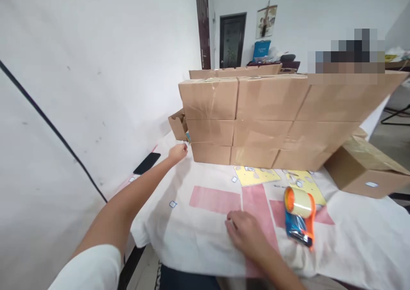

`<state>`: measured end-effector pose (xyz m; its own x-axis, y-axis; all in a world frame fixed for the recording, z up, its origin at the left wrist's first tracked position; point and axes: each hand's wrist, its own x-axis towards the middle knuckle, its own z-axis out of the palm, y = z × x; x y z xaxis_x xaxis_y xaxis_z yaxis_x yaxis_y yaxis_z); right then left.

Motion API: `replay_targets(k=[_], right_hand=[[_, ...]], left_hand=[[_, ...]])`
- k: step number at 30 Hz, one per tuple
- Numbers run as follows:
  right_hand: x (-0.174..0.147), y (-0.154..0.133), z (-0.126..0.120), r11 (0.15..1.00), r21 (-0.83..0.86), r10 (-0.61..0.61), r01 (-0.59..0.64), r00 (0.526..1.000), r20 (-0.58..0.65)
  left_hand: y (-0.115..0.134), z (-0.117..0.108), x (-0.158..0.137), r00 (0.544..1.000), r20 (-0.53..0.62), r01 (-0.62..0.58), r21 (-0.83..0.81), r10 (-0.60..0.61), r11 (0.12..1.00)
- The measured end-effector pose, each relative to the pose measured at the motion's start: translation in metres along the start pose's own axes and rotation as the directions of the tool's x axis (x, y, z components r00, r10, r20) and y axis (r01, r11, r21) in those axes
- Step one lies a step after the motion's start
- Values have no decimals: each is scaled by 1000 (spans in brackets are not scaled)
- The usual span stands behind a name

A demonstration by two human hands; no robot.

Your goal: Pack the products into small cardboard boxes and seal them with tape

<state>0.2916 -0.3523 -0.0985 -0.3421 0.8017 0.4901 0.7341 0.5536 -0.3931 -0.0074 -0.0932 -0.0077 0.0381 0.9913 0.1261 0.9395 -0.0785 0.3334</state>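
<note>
Three rows of cartons point(259, 132) line the far side of my desk point(198, 234). My left hand point(178, 153) is curled near their left end; I can't tell if it grips anything. My half-open right hand point(245, 231) rests near the front edge, left of the tape dispenser point(301, 205).

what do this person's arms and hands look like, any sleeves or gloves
The left hand and right hand are ungloved, with no watch visible. A plain, short white sleeve covers the left upper arm; the right sleeve is out of view.
</note>
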Motion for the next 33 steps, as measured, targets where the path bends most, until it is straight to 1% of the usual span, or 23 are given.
replay_targets(k=[2,3,5,7,10,13,15,16,18,19,20,21,23,24,25,26,27,28,29,30,31,32,33], right_hand=[[1,-6,34,997,-78,-19,26,997,80],[0,-4,45,996,-92,-4,12,996,91],[-2,2,54,996,-76,47,-40,994,98],[-3,8,52,996,-41,86,-82,990,110],[0,11,46,994,0,108,-109,983,146],[2,9,45,989,46,131,-142,975,179],[1,9,45,984,87,141,-159,974,178],[0,9,45,979,113,150,-171,974,171],[-2,10,44,965,177,170,-194,975,143],[-2,11,41,957,208,179,-202,976,122],[-1,12,38,950,235,187,-205,977,98],[1,12,33,944,257,195,-208,978,76],[11,11,22,931,283,223,-230,973,58],[17,9,17,923,292,239,-250,968,76],[23,6,12,914,305,245,-268,963,112],[29,2,9,904,326,233,-276,958,166],[33,-3,8,893,361,194,-267,954,227],[34,-8,8,876,413,133,-248,949,287],[33,-14,11,849,477,66,-227,942,330],[29,-18,15,813,542,17,-214,939,344],[23,-21,20,772,598,10,-215,945,326],[16,-21,25,733,641,53,-229,958,281],[8,-19,29,700,669,131,-250,966,223]], left_hand=[[-28,-22,41,995,-89,44,8,-43,999],[-38,-31,60,991,-128,44,3,-43,999],[-49,-45,94,983,-184,9,-19,-12,1000],[-51,-52,122,975,-217,-51,-45,40,998],[-42,-55,145,961,-257,-123,-82,98,989],[-36,-57,143,935,-342,-143,-106,99,984],[-41,-65,128,900,-429,-136,-117,74,984],[-48,-71,115,874,-483,-132,-122,58,984],[-66,-87,79,782,-622,-144,-134,30,981],[-77,-96,56,720,-693,-159,-139,18,977],[-87,-104,29,641,-768,-188,-143,11,972],[-96,-111,0,586,-810,-208,-145,4,967],[-105,-117,-60,492,-870,-233,-150,-16,961],[-104,-115,-89,462,-886,-244,-154,-24,958],[-98,-109,-115,424,-904,-265,-175,-48,948],[-90,-100,-139,399,-909,-328,-264,-121,907],[-78,-87,-158,419,-887,-388,-367,-193,846],[-66,-72,-173,486,-839,-427,-473,-245,771],[-53,-56,-184,563,-769,-435,-587,-303,683],[-41,-39,-191,600,-731,-416,-633,-325,653],[-30,-21,-194,615,-696,-390,-677,-371,624],[-21,-5,-195,606,-673,-373,-711,-424,596],[-13,10,-193,595,-656,-358,-734,-464,578]])
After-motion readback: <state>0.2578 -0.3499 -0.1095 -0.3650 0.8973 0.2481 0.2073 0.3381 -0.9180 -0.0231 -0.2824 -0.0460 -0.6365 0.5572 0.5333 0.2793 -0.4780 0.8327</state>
